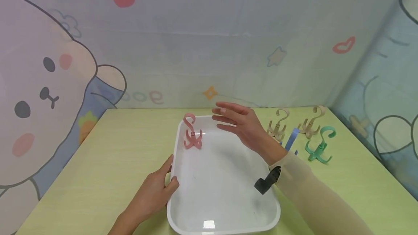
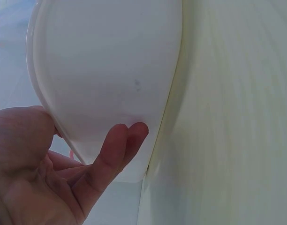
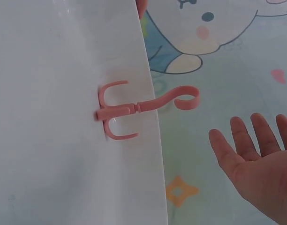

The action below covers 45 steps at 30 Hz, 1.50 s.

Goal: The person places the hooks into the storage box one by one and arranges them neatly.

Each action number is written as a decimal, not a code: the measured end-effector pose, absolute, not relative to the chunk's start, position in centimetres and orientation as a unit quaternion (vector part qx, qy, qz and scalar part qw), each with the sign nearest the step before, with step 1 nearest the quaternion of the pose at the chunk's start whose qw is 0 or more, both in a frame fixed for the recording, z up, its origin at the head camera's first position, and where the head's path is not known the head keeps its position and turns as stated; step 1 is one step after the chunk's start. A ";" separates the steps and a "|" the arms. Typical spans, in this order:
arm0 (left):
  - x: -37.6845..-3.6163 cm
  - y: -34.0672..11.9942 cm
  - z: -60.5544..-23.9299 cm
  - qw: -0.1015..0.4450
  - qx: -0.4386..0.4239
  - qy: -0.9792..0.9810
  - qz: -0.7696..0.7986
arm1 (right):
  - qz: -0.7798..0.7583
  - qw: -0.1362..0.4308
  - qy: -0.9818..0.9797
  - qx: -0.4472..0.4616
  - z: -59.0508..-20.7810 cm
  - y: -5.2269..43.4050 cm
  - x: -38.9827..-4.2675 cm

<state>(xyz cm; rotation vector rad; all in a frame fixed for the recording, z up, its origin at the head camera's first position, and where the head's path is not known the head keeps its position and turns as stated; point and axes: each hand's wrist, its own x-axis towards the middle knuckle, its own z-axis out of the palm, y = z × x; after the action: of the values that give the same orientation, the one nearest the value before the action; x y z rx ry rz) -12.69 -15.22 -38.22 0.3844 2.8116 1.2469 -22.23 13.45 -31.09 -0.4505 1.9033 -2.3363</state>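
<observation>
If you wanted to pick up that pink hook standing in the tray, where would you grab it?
Probably by the curled S-shaped top of the pink hook, pinched from above. It stands upright on its splayed prongs in the tray's far left corner, so the top is free, and the open right hand hovers beside it.

pink hook [image 1: 192,133], white tray [image 1: 225,227], green table [image 1: 98,162]

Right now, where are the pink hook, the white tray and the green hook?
pink hook [image 1: 192,136]: head view, its middle stem.
white tray [image 1: 174,162]: head view, left rim.
green hook [image 1: 321,144]: head view, its stem.
</observation>
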 end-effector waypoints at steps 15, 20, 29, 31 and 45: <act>-12.7 -15.1 -38.2 0.026 0.121 0.907 0.402 | -0.738 0.055 0.652 -0.166 -31.2 14.4 -21.0; -12.6 -15.0 -38.3 0.029 0.117 0.907 0.403 | -0.735 0.050 0.656 -0.162 -31.2 14.8 -20.7; -12.7 -15.2 -38.3 0.041 0.115 0.897 0.425 | -0.733 0.033 0.659 -0.165 -30.9 15.4 -20.4; -12.7 -15.2 -38.3 0.038 0.116 0.898 0.422 | -0.735 0.027 0.657 -0.166 -30.9 15.5 -20.4; -12.7 -15.2 -38.2 0.029 0.122 0.902 0.413 | -0.753 0.021 0.634 -0.174 -31.4 16.6 -20.3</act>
<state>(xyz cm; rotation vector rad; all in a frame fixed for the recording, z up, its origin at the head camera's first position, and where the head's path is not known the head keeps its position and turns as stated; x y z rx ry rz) -12.68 -15.23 -38.24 0.3761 2.7825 1.2728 -20.30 16.63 -31.40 -0.5393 1.9664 -2.3336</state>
